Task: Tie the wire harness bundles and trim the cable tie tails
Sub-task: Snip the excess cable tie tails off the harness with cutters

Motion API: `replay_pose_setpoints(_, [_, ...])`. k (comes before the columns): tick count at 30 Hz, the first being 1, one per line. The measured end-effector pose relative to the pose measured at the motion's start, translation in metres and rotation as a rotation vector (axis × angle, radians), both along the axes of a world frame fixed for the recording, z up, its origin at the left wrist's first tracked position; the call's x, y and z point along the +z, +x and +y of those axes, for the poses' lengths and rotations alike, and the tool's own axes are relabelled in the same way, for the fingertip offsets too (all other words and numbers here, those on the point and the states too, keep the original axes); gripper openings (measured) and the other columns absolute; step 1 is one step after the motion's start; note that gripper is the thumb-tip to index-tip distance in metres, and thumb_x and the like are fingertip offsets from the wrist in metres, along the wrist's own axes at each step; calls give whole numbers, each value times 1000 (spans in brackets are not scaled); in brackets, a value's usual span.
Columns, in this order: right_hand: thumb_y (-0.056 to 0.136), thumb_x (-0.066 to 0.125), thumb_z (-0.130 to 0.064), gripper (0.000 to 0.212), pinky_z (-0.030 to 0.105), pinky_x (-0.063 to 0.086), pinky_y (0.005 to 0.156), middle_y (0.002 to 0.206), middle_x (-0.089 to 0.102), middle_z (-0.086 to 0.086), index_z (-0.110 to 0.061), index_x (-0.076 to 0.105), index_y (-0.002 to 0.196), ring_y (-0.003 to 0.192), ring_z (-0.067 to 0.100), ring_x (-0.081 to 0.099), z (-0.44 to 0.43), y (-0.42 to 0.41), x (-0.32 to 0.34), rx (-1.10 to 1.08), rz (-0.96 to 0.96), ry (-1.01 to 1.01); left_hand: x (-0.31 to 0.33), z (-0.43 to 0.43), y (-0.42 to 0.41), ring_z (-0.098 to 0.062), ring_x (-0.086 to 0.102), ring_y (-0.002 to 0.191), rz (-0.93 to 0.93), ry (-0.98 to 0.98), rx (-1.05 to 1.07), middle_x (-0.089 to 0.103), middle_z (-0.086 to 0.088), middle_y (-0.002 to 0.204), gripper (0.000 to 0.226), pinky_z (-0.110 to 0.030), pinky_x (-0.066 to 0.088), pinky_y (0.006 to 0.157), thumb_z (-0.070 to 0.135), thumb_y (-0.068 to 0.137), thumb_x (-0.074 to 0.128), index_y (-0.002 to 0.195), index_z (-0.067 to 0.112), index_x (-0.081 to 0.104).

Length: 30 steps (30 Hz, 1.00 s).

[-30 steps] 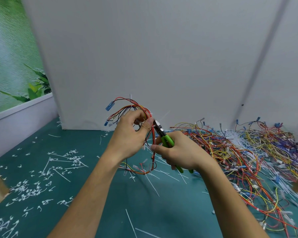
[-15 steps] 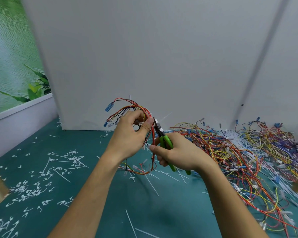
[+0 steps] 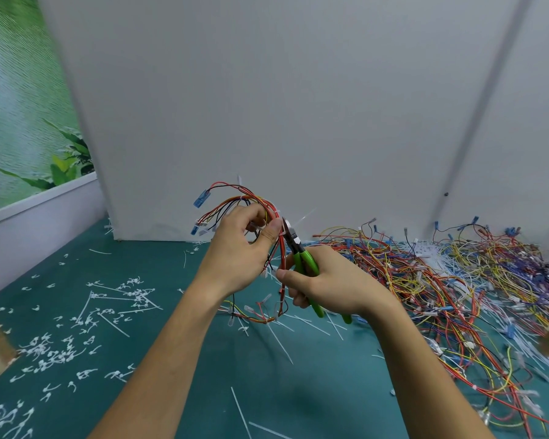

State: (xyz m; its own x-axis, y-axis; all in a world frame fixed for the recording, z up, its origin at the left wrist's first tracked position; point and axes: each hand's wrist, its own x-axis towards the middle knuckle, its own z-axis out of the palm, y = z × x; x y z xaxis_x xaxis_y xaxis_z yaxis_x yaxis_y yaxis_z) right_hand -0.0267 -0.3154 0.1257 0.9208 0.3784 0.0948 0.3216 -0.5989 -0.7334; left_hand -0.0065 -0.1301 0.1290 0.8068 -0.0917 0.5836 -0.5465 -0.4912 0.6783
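While left hand [image 3: 235,251] grips harness [image 3: 267,210], right hand [image 3: 324,283] holds cutters [image 3: 301,255]

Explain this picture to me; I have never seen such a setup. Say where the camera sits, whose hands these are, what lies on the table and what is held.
No machine here: these are a person's two bare hands, filmed by one camera worn on the head, looking forward and down. The left hand holds a bundle of coloured wires over the green table. The right hand grips green-handled cutters, their tip at the bundle beside the left thumb, where a white tie tail sticks out. On the right lies a big tangle of loose wires; on the left, many small white cut-off bits. A white board stands behind.
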Motion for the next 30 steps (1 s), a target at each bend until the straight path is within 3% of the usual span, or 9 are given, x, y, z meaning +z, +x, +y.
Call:
replay_pose_setpoints(13, [104,60,-38,26,44,64,71,69,70,10,-21,60,85,63,25,74,1,-3,2,-7,-39,-64,0,0,1,-6,56,90,-10,4,7,62,10,89,21,-11,37,67,38,100,59,88,22,63])
replay_pose_setpoints(18, [102,61,-41,23,54,63,66,73,69,15,-20,64,94,59,26,73,2,-1,1,-34,-49,-70,0,0,1,-5,57,91,-5,-2,9,64,10,90,20,-9,37,67,38,100,59,89,22,64])
replay_pose_setpoints(30, [101,61,-44,22,49,63,61,69,66,8,-22,64,98,51,20,69,2,0,0,-47,-67,-91,0,1,0,-6,57,92,-11,-12,6,64,8,91,20,-8,39,67,37,101,59,89,21,64])
